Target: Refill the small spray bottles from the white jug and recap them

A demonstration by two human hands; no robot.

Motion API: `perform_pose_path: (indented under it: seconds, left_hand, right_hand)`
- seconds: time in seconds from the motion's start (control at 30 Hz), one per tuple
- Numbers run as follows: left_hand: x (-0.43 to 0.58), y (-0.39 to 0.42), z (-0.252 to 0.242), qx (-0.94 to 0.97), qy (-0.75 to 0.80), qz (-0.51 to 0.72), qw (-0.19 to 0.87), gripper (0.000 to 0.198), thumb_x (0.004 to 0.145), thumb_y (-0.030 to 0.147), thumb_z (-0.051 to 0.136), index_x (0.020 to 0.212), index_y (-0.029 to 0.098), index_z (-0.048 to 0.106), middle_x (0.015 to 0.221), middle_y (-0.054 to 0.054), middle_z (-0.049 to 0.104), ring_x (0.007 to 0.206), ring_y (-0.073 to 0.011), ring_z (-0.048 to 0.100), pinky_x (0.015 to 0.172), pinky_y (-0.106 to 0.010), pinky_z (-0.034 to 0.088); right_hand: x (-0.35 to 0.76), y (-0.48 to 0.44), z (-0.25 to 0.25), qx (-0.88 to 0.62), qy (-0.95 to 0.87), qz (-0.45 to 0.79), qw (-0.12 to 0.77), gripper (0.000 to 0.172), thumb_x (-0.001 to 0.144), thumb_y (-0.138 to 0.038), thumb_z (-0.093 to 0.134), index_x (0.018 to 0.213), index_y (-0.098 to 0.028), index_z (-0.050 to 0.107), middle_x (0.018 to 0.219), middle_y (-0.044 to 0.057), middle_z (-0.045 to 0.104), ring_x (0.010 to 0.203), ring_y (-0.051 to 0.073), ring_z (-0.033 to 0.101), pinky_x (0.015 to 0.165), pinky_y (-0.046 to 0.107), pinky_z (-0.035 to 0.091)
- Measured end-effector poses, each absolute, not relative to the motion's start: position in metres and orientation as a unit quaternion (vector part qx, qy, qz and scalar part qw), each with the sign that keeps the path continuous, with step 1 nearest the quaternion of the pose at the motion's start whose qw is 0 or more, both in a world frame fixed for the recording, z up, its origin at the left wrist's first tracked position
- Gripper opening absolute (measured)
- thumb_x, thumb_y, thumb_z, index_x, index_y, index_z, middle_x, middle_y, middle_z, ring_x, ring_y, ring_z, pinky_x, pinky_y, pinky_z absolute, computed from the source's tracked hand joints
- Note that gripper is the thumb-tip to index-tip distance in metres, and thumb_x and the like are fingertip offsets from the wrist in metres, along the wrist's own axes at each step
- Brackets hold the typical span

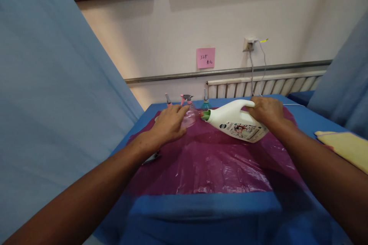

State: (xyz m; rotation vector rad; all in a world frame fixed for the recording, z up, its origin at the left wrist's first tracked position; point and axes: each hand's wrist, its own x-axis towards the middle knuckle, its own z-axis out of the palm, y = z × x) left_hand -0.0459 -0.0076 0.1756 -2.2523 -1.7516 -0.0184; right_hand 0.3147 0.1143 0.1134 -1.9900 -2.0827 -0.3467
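Observation:
My right hand (266, 110) is wrapped round the handle of a white detergent jug (230, 120) with a printed label. The jug is tipped onto its side, its green-lined mouth pointing left. My left hand (171, 122) is curled at the left side of a clear pinkish plastic bottle (189, 119), thumb below and fingers above. This bottle's reddish neck appears to meet the jug's mouth; I cannot tell whether liquid flows. Just behind stand a spray head with a pink trigger (186, 98), another pink-collared sprayer (168, 100) and a teal spray bottle (206, 104).
Shiny purple plastic sheeting (201, 164) covers part of the blue table (207, 203). A yellow cloth (345, 147) lies at the right. A dark, partly hidden object (151, 158) lies below my left wrist. Blue curtains (57, 84) hang on both sides; a radiator (270, 82) runs along the wall.

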Motion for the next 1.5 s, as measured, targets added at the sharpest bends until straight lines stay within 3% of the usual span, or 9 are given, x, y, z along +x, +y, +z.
perform_pose_path:
  seconds: [0.47, 0.8, 1.0, 1.2, 1.5]
  left_hand:
    - [-0.046, -0.007, 0.179, -0.796, -0.579, 0.017, 0.176, 0.077, 0.089, 0.016, 0.071, 0.163, 0.020, 0.049, 0.150, -0.019, 0.066, 0.133, -0.0386, 0.064, 0.107, -0.051, 0.054]
    - [-0.050, -0.006, 0.178, -0.800, -0.575, 0.024, 0.170, 0.084, 0.088, 0.018, 0.074, 0.167, 0.021, 0.046, 0.152, -0.020, 0.066, 0.132, -0.0402, 0.063, 0.104, -0.052, 0.054]
    - [-0.051, -0.005, 0.177, -0.797, -0.577, 0.035, 0.176, 0.081, 0.087, 0.016, 0.074, 0.164, 0.021, 0.049, 0.148, -0.019, 0.067, 0.128, -0.0399, 0.063, 0.101, -0.051, 0.053]
    - [-0.047, -0.007, 0.179, -0.790, -0.577, 0.068, 0.196, 0.075, 0.090, 0.019, 0.074, 0.162, 0.020, 0.051, 0.144, -0.019, 0.068, 0.127, -0.0389, 0.063, 0.101, -0.050, 0.053]
    - [-0.044, -0.009, 0.180, -0.786, -0.581, 0.076, 0.198, 0.073, 0.088, 0.017, 0.075, 0.157, 0.021, 0.054, 0.143, -0.019, 0.069, 0.127, -0.0396, 0.063, 0.099, -0.049, 0.053]
  right_hand:
    - [0.313, 0.116, 0.113, -0.683, -0.712, -0.116, 0.112, 0.052, 0.112, -0.056, 0.049, 0.131, -0.021, 0.084, 0.116, 0.020, 0.085, 0.104, 0.036, 0.079, 0.080, 0.039, 0.049]
    - [0.307, 0.113, 0.120, -0.676, -0.722, -0.108, 0.099, 0.048, 0.110, -0.050, 0.050, 0.129, -0.023, 0.084, 0.120, 0.018, 0.086, 0.100, 0.034, 0.078, 0.076, 0.037, 0.047]
    - [0.305, 0.114, 0.121, -0.674, -0.725, -0.104, 0.098, 0.050, 0.110, -0.055, 0.052, 0.129, -0.023, 0.084, 0.118, 0.019, 0.085, 0.099, 0.034, 0.077, 0.078, 0.038, 0.047]
    - [0.302, 0.114, 0.122, -0.673, -0.727, -0.108, 0.088, 0.046, 0.110, -0.050, 0.052, 0.131, -0.023, 0.083, 0.120, 0.019, 0.085, 0.102, 0.034, 0.079, 0.081, 0.038, 0.048]
    - [0.301, 0.112, 0.123, -0.663, -0.732, -0.119, 0.098, 0.057, 0.111, -0.062, 0.045, 0.128, -0.023, 0.084, 0.117, 0.020, 0.085, 0.101, 0.036, 0.079, 0.080, 0.040, 0.048]
